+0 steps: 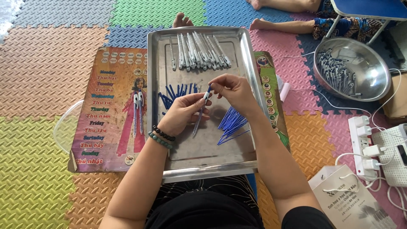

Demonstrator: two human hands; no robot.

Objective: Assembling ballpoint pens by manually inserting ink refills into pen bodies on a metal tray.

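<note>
My left hand (183,113) and my right hand (232,91) meet over a steel tray (157,85). Together they hold one pen (202,111) with a white barrel and a blue refill sticking down toward me. The right fingers pinch its top end; the left fingers grip the barrel. A row of white pen barrels (201,51) lies at the tray's far end. Blue pen parts (174,94) lie just beyond my left hand. A fan of thin blue refills (231,124) rests under my right wrist.
A colourful printed board (111,110) with two pens on it lies left of the tray. A steel bowl (369,85) of pens sits at the far right, near another person's feet (271,25). A white power strip (363,146), cables and a paper bag (348,201) lie at right.
</note>
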